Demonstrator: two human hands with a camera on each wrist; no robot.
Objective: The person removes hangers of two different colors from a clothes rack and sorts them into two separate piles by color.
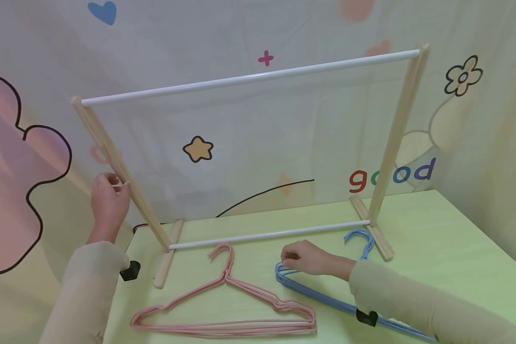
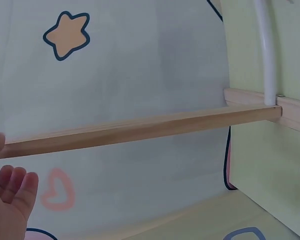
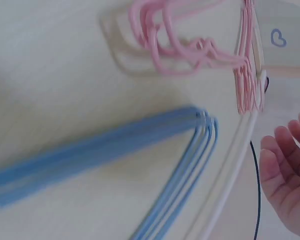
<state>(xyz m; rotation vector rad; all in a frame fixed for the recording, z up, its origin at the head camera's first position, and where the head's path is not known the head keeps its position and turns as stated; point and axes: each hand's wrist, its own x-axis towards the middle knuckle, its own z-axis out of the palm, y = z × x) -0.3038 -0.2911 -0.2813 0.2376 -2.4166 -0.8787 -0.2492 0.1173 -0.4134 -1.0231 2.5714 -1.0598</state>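
A drying rack with wooden posts and a white top bar stands on the table. My left hand is beside its left wooden post; in the left wrist view the thumb overlaps the post, while the bent fingers stay apart below it. Above the left end of a bundle of blue hangers is my right hand, its fingers loosely bent. The right wrist view has this hand apart from the blue hangers. Several pink hangers lie stacked left of the blue ones.
A white lower bar joins the rack's wooden feet on the pale green table. Behind hangs a printed cloth with a star and lettering. Dark straps show at both sleeves.
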